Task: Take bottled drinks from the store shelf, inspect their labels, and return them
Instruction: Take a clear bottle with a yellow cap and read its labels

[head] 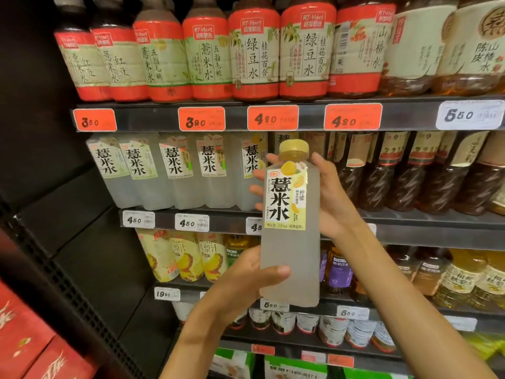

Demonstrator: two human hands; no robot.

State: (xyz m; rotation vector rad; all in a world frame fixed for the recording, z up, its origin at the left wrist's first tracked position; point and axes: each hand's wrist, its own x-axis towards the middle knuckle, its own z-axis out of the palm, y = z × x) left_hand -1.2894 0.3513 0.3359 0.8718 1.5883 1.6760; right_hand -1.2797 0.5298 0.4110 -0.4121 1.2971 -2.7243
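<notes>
Store shelf [273, 105] behind, hands gripping upright bottle [291, 242], label forward

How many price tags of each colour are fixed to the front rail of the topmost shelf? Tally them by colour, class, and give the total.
Orange price tags: 4
White price tags: 1
Total: 5
</notes>
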